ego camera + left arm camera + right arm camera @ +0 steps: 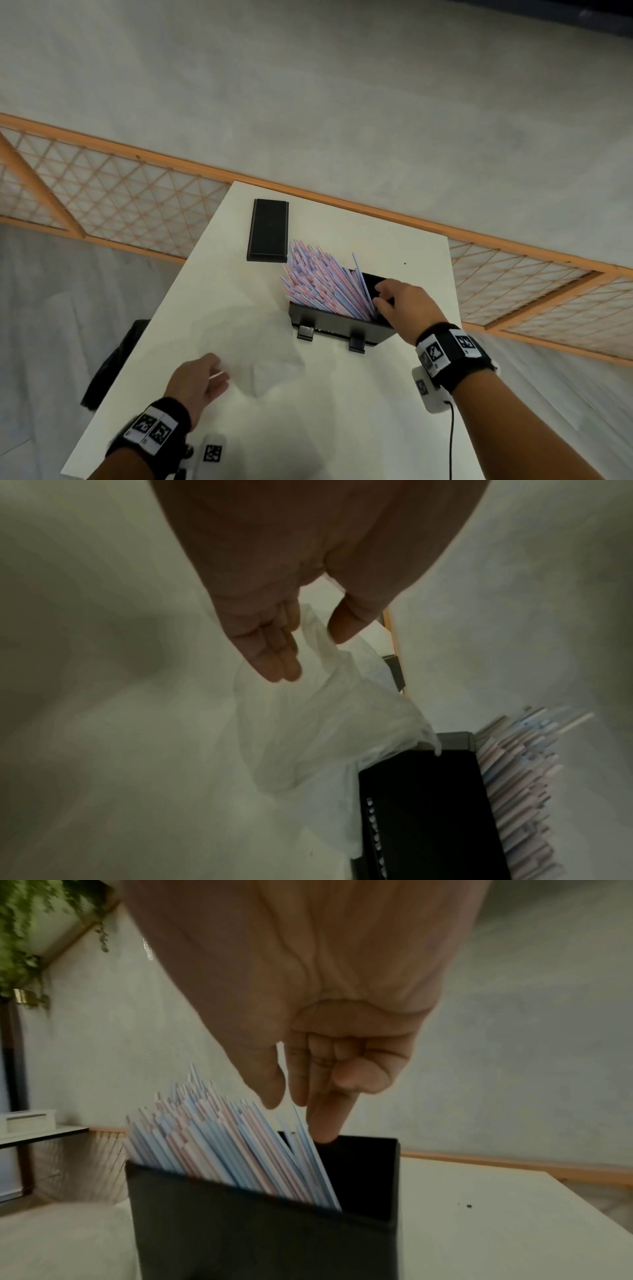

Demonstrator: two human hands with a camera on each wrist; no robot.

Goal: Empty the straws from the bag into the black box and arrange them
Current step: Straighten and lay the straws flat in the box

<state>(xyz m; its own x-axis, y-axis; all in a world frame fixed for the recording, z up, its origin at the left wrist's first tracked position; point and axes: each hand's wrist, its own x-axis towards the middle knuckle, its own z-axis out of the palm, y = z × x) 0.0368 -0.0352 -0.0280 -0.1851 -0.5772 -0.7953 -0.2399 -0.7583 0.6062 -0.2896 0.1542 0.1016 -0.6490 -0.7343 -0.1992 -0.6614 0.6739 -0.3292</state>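
Tabletop [342, 411], white and narrow, runs away from the person toward an orange-framed lattice rail [137, 192]; its left edge drops off beside a dark chair [113, 363], and bare surface lies open to the right of the black box [339, 325]. A black lid [268, 231] lies flat near the far end, just beyond the box. The box stands in the middle of the table, packed with pink, blue and white straws [318, 281] that lean toward its left side and leave its right end empty. Right hand [404, 305] reaches over that empty end, index finger stretched down against the rightmost straws, the other fingers curled, gripping nothing. Left hand [195, 383] hovers nearer the person, fingers straight and relaxed, thumb touching the crumpled clear plastic bag [322, 723], which lies slack on the table against the box's left end.
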